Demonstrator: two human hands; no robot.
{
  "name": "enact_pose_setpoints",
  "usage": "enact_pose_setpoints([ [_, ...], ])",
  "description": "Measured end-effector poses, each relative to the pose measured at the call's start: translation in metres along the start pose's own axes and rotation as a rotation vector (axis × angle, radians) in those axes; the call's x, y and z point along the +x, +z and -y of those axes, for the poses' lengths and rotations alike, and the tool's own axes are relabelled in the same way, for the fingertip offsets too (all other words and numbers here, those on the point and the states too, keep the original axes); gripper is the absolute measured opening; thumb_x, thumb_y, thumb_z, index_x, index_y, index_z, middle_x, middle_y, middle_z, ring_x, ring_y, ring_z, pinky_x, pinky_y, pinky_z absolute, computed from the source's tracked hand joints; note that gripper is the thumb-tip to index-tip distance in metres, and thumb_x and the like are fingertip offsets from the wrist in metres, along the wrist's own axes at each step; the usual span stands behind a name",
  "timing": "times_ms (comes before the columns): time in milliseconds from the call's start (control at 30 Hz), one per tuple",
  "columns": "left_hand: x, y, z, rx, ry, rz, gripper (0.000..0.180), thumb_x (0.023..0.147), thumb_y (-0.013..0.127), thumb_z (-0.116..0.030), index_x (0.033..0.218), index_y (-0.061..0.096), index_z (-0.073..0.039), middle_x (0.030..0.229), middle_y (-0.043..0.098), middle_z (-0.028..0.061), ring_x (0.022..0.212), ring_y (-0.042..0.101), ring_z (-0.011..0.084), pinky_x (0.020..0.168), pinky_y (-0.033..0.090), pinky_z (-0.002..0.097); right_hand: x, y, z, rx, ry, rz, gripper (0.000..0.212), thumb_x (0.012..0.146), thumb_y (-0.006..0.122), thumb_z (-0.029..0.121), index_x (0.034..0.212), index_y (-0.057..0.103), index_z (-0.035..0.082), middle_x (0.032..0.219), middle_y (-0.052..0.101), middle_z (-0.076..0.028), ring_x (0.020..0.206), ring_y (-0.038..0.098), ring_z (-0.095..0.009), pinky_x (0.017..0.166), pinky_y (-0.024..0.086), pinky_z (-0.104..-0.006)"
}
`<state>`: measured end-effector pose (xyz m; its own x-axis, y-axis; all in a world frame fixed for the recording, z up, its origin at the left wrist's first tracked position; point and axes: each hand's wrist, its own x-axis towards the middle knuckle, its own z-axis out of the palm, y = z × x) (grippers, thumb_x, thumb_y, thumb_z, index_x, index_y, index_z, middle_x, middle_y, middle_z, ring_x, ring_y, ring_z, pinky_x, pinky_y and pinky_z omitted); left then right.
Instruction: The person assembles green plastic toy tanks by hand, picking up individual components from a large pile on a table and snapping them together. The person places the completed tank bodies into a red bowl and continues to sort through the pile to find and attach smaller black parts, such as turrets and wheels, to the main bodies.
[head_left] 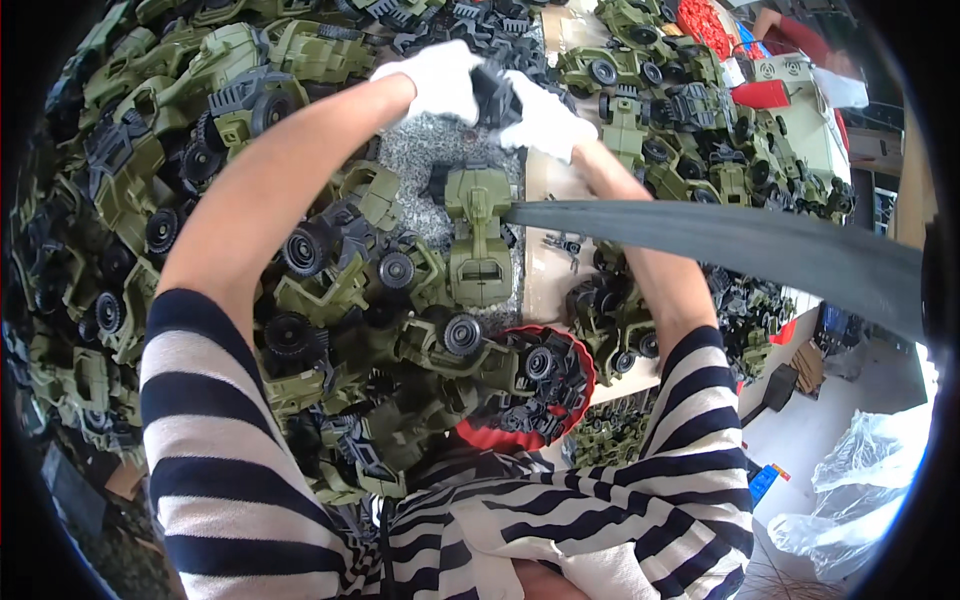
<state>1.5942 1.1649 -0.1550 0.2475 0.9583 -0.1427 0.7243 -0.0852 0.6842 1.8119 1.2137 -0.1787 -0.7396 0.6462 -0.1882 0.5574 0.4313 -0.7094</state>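
My left hand point(436, 82), in a white glove, is closed on one side of a black plastic part point(491, 97). The gloved right hand point(547, 118) grips the other side of the same part, whose exact kind I cannot make out. Both hands are at the far end of the grey speckled work surface point(408, 148), beside a heap of black plastic parts point(480, 28). Nearer to me on that surface lies an olive-green toy vehicle body point(479, 235), untouched by either hand.
Toy vehicles point(300, 250) with black wheels are piled all along the left. More vehicles point(700, 140) stand at the right. A dark strap point(720, 228) crosses above my right forearm. A red basin point(583, 360) of black parts sits close to me. Another person's arm point(800, 40) shows at far right.
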Motion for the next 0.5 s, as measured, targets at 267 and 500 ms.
enact_pose_setpoints([
  [267,-0.054,-0.073,-0.077,-0.355,-0.103,-0.08,0.046,0.078,0.08,-0.02,0.119,0.064,-0.006,0.104,0.069,0.0078,0.093,0.065,0.013,0.084,0.054,0.0279,-0.047,-0.104,0.051,0.226,0.037,0.107,0.06,0.081,0.075,0.014,0.135,0.05,0.013,0.105,0.065,-0.009,0.093,0.064,-0.017,0.08,0.053,-0.0311],
  [500,-0.154,-0.04,-0.106,-0.2,0.208,0.132,0.031,0.079,0.07,-0.014,0.106,0.063,-0.001,0.096,0.066,0.006,0.073,0.061,0.0105,0.073,0.057,0.0357,-0.225,-0.078,0.05,0.333,0.153,-0.119,0.046,0.085,0.076,0.014,0.126,0.058,0.009,0.107,0.066,-0.004,0.098,0.062,-0.016,0.082,0.054,-0.0332],
])
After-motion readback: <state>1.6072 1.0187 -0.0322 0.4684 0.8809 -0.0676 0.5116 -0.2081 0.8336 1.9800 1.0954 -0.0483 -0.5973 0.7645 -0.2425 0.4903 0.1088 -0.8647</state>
